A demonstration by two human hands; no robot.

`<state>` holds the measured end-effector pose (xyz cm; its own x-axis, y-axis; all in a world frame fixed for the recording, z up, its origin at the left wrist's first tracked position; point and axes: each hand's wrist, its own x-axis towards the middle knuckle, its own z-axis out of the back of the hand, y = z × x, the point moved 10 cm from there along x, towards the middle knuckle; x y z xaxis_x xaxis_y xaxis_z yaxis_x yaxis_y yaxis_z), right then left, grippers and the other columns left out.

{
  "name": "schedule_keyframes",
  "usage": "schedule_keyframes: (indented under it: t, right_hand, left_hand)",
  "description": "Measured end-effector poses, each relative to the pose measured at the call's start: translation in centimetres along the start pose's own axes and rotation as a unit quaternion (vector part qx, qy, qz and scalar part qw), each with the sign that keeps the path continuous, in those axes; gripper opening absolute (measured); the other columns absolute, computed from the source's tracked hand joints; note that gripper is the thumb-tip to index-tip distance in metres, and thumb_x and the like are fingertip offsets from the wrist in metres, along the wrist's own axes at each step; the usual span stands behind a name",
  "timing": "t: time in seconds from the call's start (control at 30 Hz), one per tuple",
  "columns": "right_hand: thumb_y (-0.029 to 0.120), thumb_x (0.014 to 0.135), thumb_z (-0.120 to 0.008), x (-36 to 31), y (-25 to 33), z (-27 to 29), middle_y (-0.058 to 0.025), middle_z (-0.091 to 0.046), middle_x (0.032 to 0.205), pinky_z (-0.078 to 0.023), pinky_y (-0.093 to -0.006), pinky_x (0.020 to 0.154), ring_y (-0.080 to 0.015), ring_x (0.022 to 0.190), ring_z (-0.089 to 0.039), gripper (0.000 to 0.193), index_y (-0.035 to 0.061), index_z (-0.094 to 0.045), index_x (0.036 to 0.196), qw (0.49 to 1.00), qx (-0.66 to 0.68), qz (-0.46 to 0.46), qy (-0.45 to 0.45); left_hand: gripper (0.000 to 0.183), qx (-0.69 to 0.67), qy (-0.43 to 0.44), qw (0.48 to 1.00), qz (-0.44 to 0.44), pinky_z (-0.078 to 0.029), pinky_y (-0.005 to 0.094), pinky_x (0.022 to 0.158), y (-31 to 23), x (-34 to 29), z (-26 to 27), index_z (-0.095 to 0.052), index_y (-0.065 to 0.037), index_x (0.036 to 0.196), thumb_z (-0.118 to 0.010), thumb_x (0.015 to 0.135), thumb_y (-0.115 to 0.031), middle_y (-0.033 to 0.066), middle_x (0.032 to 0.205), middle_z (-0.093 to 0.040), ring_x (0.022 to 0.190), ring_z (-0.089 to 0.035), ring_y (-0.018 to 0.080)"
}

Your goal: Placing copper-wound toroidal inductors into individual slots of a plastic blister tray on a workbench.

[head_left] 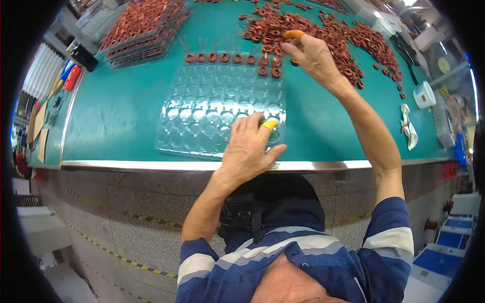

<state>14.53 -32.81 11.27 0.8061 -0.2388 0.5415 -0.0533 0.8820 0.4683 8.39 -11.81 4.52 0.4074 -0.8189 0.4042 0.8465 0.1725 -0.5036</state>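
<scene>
The left hand (247,145), thumb spread wide, is on the near right part of the clear tray (189,123). The right hand (316,56) is at the big pile of red rings (275,24); I cannot tell if it pinches one. More rings (225,57) sit along the tray's far edge.

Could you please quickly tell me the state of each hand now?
Left hand: open at the clear tray, nothing visibly held.
Right hand: at the pile of red rings; whether it holds one cannot be told.
</scene>
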Motion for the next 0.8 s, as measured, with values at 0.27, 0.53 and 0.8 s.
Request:
schedule_keyframes:
  t: [0.27,0.53,0.8]
  right_hand:
    - [0.028,0.090,-0.060,-8.9,-6.7,9.1,-0.0167,-0.063,0.094,-0.050,-0.0428,0.077,-0.0320,0.089,-0.062,0.031,0.0000,-0.063,0.102,0.962,-0.256,-0.046,0.080]
    - [0.018,0.087,-0.066,-15.9,-10.8,7.7,-0.0181,-0.058,0.096,-0.051,-0.0387,0.077,-0.0340,0.086,-0.058,0.033,-0.0029,-0.054,0.110,0.944,-0.318,-0.005,0.087]
    - [0.022,0.086,-0.071,-16.1,-9.3,11.5,-0.0063,-0.066,0.084,-0.051,-0.0254,0.064,-0.0108,0.070,-0.059,0.028,-0.0003,-0.067,0.102,0.985,-0.031,-0.145,-0.082]
  left_hand:
    - [0.052,0.126,0.005,0.992,-0.022,-0.037,0.0436,0.094,-1.2,-0.6,-0.4,-0.059,0.004,0.113,-0.064,0.085,-0.040,0.0169,0.118,-0.052,0.105,-0.051,0.0337]
    - [0.047,0.160,-0.041,0.986,0.015,-0.037,0.0411,0.087,-1.2,-0.7,-0.5,-0.063,0.003,0.101,-0.063,0.085,-0.042,0.0142,0.114,-0.055,0.103,-0.053,0.0276]
    - [0.038,0.181,-0.143,0.972,-0.036,-0.038,0.0418,0.082,-4.3,0.3,0.4,-0.061,0.004,0.098,-0.066,0.085,-0.032,0.0142,0.109,-0.056,0.097,-0.054,0.0289]
